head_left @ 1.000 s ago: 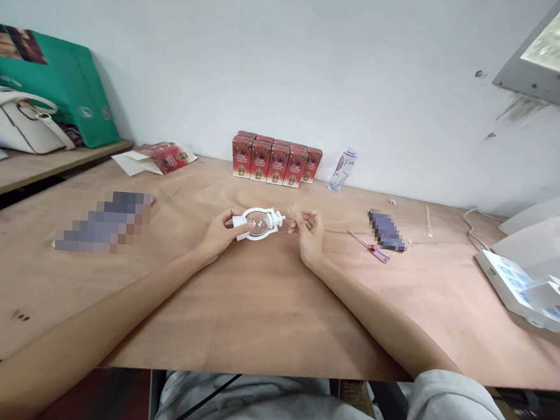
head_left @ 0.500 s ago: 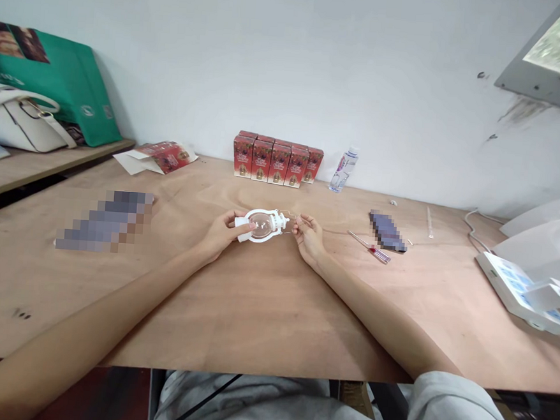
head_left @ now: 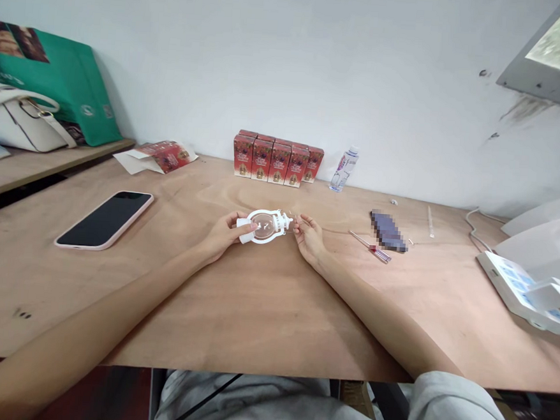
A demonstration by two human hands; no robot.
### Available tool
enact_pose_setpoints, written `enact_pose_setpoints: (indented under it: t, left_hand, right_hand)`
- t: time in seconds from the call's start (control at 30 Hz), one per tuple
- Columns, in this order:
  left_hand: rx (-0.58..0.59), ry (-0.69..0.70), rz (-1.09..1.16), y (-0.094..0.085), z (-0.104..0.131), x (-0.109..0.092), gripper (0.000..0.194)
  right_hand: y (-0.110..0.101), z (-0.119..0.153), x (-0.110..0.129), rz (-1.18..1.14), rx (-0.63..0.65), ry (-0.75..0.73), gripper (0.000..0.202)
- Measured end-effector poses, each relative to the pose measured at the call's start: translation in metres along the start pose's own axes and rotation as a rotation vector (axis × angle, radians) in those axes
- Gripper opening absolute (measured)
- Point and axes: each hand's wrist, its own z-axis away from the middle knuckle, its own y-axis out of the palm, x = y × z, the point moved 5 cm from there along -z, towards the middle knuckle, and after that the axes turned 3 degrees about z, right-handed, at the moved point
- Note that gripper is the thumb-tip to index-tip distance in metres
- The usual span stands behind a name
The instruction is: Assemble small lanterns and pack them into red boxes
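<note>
A small white lantern [head_left: 268, 226] with a clear globe lies on its side above the table, its base toward the left. My left hand [head_left: 226, 235] is closed round the base, with the thumb on top. At the lantern's capped end, my right hand [head_left: 309, 239] pinches a thin wire handle [head_left: 290, 222]. The fingers partly hide the far end of that wire. To the right of my right hand lies a screwdriver [head_left: 372, 247] with a clear and red handle.
Several red boxes [head_left: 270, 161] stand by the wall, beside a clear bottle [head_left: 344, 170]. A phone [head_left: 106, 221] lies left, and a blurred-out dark object [head_left: 388, 231] lies right. Farther right sits a power strip [head_left: 519, 287]. Torn red packaging [head_left: 161, 157] rests at back left.
The wire handle has drawn in closer to the lantern's capped end. The lantern has shifted very slightly to the right, with both hands still holding on.
</note>
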Motion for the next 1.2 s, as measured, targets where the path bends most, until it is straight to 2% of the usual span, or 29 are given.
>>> enact_pose_setpoints:
  t: [0.27,0.47,0.83,0.93,1.1,1.2]
  left_hand:
    - [-0.048,0.11,-0.088,-0.0012,-0.0016,-0.0002,0.046]
    - [-0.017,0.058,-0.034,-0.0007,-0.0027,0.0013,0.047]
    - [-0.008,-0.028,0.035,-0.0001,-0.0007,0.0001,0.045]
    - [0.002,-0.049,0.056,-0.0021,-0.0013,-0.0001,0.042]
    - [0.046,-0.083,0.156,-0.0025,-0.0012,0.001,0.038]
    - [0.027,-0.053,0.106,-0.0011,-0.0002,0.0007,0.04]
  right_hand:
    - [0.002,0.0007,-0.0018,-0.012,0.005,0.006,0.024]
    - [0.0013,-0.0026,-0.0032,0.034,0.043,-0.019,0.025]
    - [0.0013,-0.0008,-0.0012,0.022,0.01,0.009,0.024]
    - [0.0021,0.0001,-0.0022,0.041,0.012,-0.011,0.024]
    - [0.0072,0.0007,-0.0062,0.092,0.092,-0.042,0.028]
    - [0.0036,-0.0007,-0.0028,0.134,0.043,-0.101,0.029]
